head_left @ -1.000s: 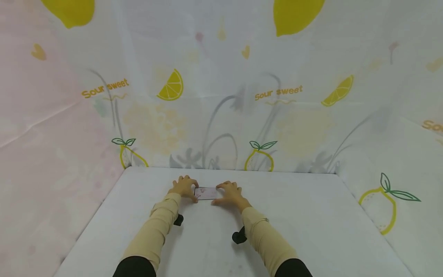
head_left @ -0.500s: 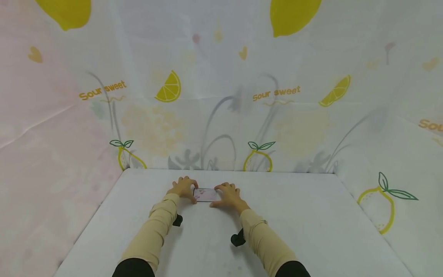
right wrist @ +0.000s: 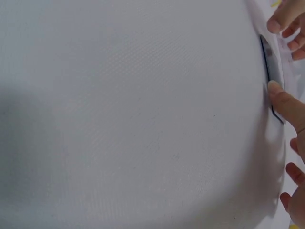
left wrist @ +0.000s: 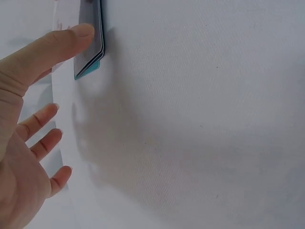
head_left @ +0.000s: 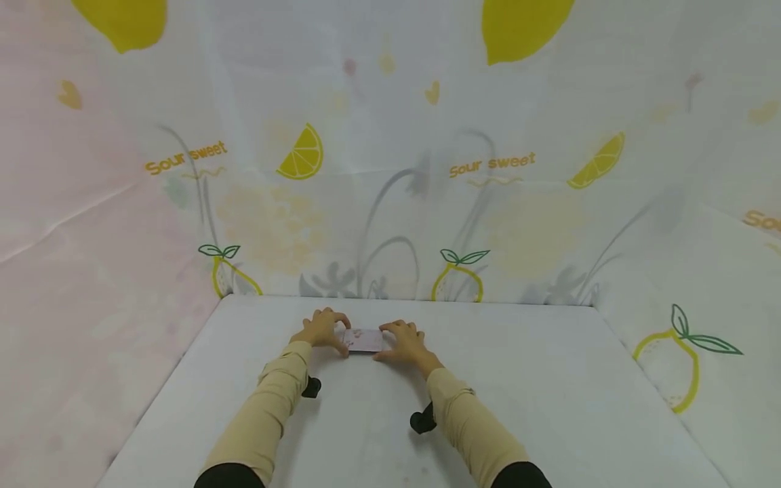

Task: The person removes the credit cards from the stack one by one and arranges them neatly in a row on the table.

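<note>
Between the hands, at the back middle of the white table in the head view, is a thin rectangular folded item [head_left: 364,339] with a pale pink, flower-printed face. Several thin layers with dark edges and a teal corner show on this item [left wrist: 89,59] in the left wrist view. My left hand [head_left: 318,330] pinches its left end, thumb along the near side and index finger at the far side. At the right end my right hand [head_left: 407,341] holds it likewise, with the thumb [right wrist: 281,98] on the near edge. The other fingers are spread beyond it.
The white table [head_left: 518,379] reaches back to a cloth backdrop [head_left: 390,224] printed with lemons. Pale cloth also hangs at both sides. Small black pieces [head_left: 422,421] hang below the wrists, close over the table.
Both hands stay nearly in place around the folded item. The dark outline at its left end no longer shows in the head view, and a dark strip now shows along its near edge.
</note>
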The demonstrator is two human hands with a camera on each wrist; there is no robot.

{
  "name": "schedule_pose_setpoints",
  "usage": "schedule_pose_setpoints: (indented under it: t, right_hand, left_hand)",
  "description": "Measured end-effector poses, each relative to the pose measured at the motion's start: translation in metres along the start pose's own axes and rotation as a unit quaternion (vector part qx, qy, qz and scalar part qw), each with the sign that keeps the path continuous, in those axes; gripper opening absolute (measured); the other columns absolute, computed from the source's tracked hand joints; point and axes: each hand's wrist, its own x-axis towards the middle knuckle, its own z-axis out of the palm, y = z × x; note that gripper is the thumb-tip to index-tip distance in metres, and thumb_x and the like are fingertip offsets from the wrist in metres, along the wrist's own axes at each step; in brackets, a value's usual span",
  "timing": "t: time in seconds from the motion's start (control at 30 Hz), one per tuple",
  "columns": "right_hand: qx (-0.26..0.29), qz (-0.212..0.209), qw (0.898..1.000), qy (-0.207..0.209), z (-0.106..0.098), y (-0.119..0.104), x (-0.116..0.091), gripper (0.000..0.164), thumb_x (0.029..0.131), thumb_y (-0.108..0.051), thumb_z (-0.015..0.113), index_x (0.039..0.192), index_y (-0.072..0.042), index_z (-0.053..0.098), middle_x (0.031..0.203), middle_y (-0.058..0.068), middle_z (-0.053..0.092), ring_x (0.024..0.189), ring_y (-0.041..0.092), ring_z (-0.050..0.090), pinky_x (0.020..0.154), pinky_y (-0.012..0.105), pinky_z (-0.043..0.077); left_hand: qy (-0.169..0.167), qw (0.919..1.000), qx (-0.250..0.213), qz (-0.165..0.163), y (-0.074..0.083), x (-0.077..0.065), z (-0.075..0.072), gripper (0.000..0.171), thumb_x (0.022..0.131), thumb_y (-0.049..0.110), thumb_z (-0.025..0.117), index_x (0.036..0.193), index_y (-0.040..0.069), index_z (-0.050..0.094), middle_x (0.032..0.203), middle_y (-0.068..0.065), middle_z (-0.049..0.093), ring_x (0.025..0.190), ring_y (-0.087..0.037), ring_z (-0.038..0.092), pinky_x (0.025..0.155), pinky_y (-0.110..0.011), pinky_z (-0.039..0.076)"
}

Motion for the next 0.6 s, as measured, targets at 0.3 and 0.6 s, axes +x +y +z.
schedule_pose_setpoints:
  t: [0.3, 0.6]
  right_hand:
    - [0.042, -0.022, 0.999, -0.007, -0.002, 0.003, -0.005, 0.061, 0.072, -0.039, 0.080, 0.122, -0.011, 0.058, 0.126, 0.015, 0.052, 0.112, 0.039, 0.043, 0.083, 0.056, 0.032]
    - [0.066, -0.048, 0.997, 0.013, -0.007, -0.005, -0.017, 0.057, 0.072, -0.035, 0.080, 0.118, -0.009, 0.059, 0.124, 0.014, 0.054, 0.114, 0.038, 0.043, 0.085, 0.058, 0.032]
  left_hand:
    - [0.010, 0.9993, -0.034, 0.009, -0.009, -0.005, 0.006, 0.049, 0.057, 0.029, 0.089, 0.100, 0.022, 0.065, 0.117, -0.016, 0.053, 0.110, -0.041, 0.045, 0.085, -0.065, 0.032]
    - [0.049, 0.9957, -0.061, 0.050, -0.007, -0.025, 0.004, 0.049, 0.057, 0.027, 0.088, 0.100, 0.019, 0.065, 0.114, -0.018, 0.055, 0.108, -0.042, 0.046, 0.082, -0.065, 0.033]
